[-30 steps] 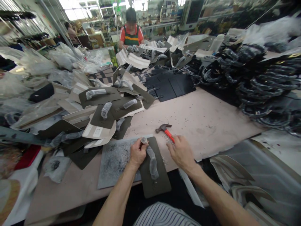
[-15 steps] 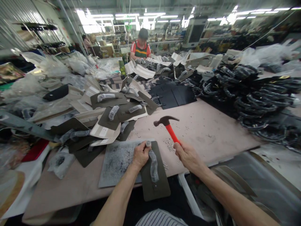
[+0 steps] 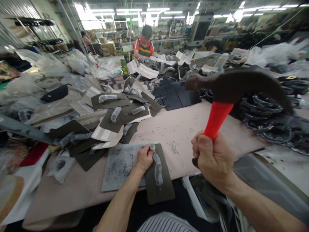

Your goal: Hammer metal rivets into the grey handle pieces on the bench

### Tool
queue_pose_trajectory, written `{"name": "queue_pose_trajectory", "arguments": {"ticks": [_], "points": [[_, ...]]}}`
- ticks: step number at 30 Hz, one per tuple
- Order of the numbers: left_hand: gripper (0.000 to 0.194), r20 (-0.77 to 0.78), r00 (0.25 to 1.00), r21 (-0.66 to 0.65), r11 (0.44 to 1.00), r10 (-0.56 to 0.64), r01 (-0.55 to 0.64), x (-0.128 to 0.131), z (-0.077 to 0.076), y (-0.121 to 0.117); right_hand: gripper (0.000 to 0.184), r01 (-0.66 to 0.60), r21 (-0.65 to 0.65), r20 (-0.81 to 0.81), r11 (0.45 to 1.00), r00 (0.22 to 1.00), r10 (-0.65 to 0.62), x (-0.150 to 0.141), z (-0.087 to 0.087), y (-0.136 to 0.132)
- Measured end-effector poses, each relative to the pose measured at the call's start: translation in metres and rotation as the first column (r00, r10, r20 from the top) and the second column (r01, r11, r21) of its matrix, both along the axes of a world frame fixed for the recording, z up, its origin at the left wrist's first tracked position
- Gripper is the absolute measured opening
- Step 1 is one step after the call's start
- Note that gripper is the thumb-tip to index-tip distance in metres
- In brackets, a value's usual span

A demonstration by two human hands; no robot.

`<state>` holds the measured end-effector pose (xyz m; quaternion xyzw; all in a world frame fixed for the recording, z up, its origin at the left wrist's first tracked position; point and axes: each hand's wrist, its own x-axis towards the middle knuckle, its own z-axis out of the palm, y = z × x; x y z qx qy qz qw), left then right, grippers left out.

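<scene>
Red-handled hammer (image 3: 218,117): it is raised above the table, with the striking face towards the left-hand side and the claw towards the right. This height probably gives space for a swing.
Right hand (image 3: 214,158): the fingers are closed firmly around the lower part of the hammer's grip, seemingly to leave more length free for control.
Left hand (image 3: 144,158): it is nearly closed, with thumb and fingers pinching a short metal rod. The hold is from the side, perhaps so that the top is not covered by fingers.
Metal rod (image 3: 152,146): it appears upright at the upper end of the olive panel. Its lower tip is hidden, so I cannot tell what it touches.
Olive panel (image 3: 166,190): it lies flat, its upper part over the grey board and its lower end past the table edge. I think this brings the upper end onto a firm support.
Wrapped handle (image 3: 158,170): it runs along the panel below the rod, in clear plastic, which perhaps protects the surface.
Grey board (image 3: 116,167): it lies on the tabletop (image 3: 72,190); its marked surface suggests that it takes the wear.
Small metal pieces (image 3: 173,147): they are scattered near the panel, on the right, within easy reach.
Panel pile (image 3: 108,120): similar pieces overlap loosely beyond the board, apparently kept apart from the working spot.
Co-worker (image 3: 146,48): this person is across the table, behind more pieces.
</scene>
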<state>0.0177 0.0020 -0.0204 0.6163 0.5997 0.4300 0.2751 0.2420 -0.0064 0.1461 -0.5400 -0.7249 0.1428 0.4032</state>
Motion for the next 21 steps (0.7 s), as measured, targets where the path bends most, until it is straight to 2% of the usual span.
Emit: {"name": "queue_pose_trajectory", "arguments": {"ticks": [2, 4, 6, 7, 10, 12, 14, 16, 18, 19, 21], "points": [[0.016, -0.001, 1.000, -0.007, 1.000, -0.002, 0.002, 0.000, -0.001, 0.000, 0.028, -0.071, -0.115, 0.177, 0.991, 0.980, 0.091, 0.000, -0.020, -0.005], [0.016, -0.007, 1.000, -0.018, 1.000, -0.010, 0.010, -0.001, -0.001, 0.000, 0.026, -0.135, -0.323, 0.415, 0.937, 0.869, 0.269, 0.003, -0.040, -0.006], [0.016, -0.005, 1.000, -0.015, 1.000, -0.020, 0.020, -0.001, -0.002, 0.000, 0.025, -0.096, -0.443, 0.537, 0.891, 0.768, 0.350, 0.008, -0.051, -0.003], [0.016, 0.003, 1.000, -0.009, 1.000, -0.021, 0.021, -0.001, -0.002, 0.000, 0.025, -0.067, -0.459, 0.561, 0.886, 0.751, 0.347, 0.011, -0.054, 0.000], [0.016, 0.034, 0.999, 0.001, 1.000, -0.017, 0.017, -0.001, 0.000, 0.000, 0.028, 0.001, -0.503, 0.535, 0.864, 0.786, 0.310, 0.020, -0.068, 0.012], [0.016, 0.049, 0.999, -0.007, 1.000, -0.020, 0.020, 0.000, 0.003, -0.002, 0.031, 0.032, -0.552, 0.494, 0.833, 0.818, 0.295, 0.026, -0.085, 0.020], [0.015, 0.056, 0.998, -0.017, 1.000, -0.021, 0.022, 0.000, 0.006, -0.003, 0.034, 0.074, -0.528, 0.508, 0.846, 0.825, 0.245, 0.028, -0.106, 0.027], [0.015, 0.054, 0.998, -0.025, 0.999, -0.020, 0.022, 0.000, 0.008, -0.004, 0.039, 0.078, -0.371, 0.545, 0.925, 0.825, 0.149, 0.020, -0.123, 0.029], [0.014, 0.043, 0.999, -0.027, 1.000, -0.014, 0.016, 0.000, 0.009, -0.004, 0.048, -0.014, -0.179, 0.501, 0.984, 0.859, 0.103, 0.003, -0.132, 0.024], [0.013, 0.039, 0.999, -0.026, 1.000, -0.007, 0.008, -0.001, 0.010, -0.004, 0.051, -0.080, -0.137, 0.455, 0.987, 0.880, 0.134, -0.008, -0.134, 0.018], [0.011, 0.049, 0.999, -0.025, 1.000, 0.017, -0.016, 0.000, 0.012, -0.005, 0.052, -0.209, -0.180, 0.371, 0.961, 0.890, 0.264, -0.030, -0.135, 0.001]]}}
